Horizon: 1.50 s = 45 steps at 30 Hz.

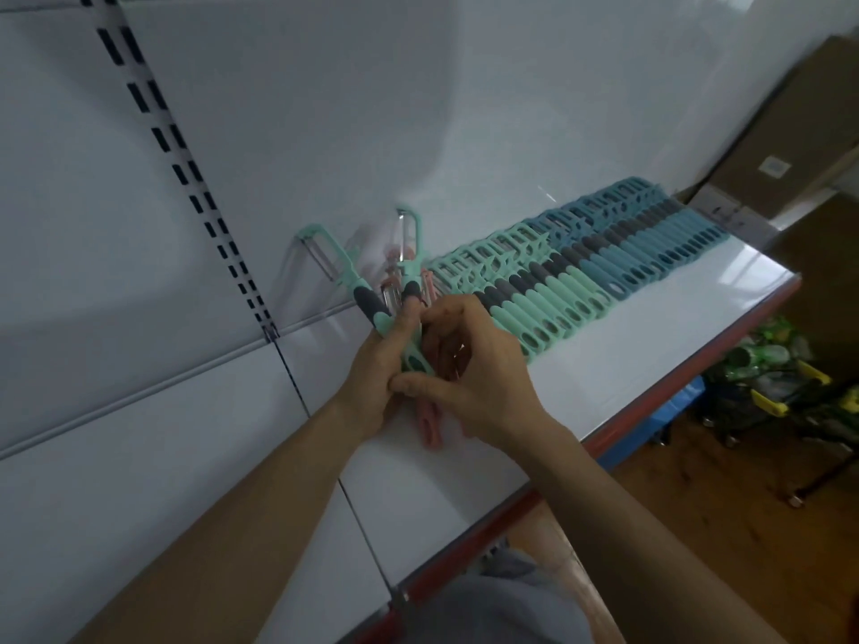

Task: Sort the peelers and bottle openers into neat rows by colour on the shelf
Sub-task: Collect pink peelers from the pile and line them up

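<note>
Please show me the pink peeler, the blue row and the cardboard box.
pink peeler (431, 427): head view, its near handle end.
blue row (674, 246): head view, a handle mid-row.
cardboard box (790, 123): head view, brown side.

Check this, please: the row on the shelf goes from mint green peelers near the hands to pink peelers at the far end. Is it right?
No. The head view shows blue peelers at the far end, not pink. The mint green peelers do lie on the shelf near the left hand and right hand, which grip a bundle.
</note>
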Available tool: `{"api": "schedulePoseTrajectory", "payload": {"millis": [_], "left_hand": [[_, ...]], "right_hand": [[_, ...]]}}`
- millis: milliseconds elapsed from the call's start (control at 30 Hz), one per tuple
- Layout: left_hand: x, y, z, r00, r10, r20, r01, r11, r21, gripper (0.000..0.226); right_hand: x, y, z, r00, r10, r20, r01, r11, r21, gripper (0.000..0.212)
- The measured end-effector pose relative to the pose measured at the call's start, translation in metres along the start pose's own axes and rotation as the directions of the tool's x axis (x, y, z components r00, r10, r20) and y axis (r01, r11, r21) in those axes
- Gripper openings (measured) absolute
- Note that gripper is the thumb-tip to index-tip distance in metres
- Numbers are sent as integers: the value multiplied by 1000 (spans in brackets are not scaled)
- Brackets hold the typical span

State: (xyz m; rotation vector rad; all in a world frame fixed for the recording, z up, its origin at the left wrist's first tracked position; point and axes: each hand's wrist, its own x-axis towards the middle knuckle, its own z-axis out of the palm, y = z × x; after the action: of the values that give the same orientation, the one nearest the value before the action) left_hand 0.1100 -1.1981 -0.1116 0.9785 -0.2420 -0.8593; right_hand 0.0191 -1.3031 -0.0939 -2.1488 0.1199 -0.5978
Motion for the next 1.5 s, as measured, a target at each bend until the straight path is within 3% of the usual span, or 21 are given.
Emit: {"api": "schedulePoseTrajectory", "payload": {"millis": [133,200,300,400,467,567,667,867,1500], "left_hand": [[4,1,-2,992,16,127,-13,1000,-21,60],[3,0,-3,989,24,144,-32,998,55,66],[2,-2,-4,992,65,104,-87,971,222,41],[2,-3,-2,996,84,3,-81,957,277,19],[1,-4,-2,996,88,-13,-80,955,286,19],[-1,-4,-3,993,109,-43,-89,939,333,18],[-4,-5,-2,987,128,-100,-84,929,361,25],[-12,-2,-6,983,129,-133,-70,924,375,31],[-19,1,-12,991,89,-97,-54,948,313,26]], "right_hand": [[3,0,0,999,28,19,-25,992,-120,49],[1,2,0,1000,21,1,-21,998,-60,43],[-3,5,-4,993,91,-68,-85,993,88,47],[-7,5,-6,964,159,-215,-120,976,184,42],[-8,8,-10,918,205,-338,-159,975,158,29],[-7,19,-18,882,187,-432,-215,976,-17,24],[-7,34,-23,907,97,-410,-232,927,-294,27],[-7,48,-14,923,-60,-380,-174,816,-551,25],[-6,53,-4,970,88,-227,-217,731,-647,14]]}}
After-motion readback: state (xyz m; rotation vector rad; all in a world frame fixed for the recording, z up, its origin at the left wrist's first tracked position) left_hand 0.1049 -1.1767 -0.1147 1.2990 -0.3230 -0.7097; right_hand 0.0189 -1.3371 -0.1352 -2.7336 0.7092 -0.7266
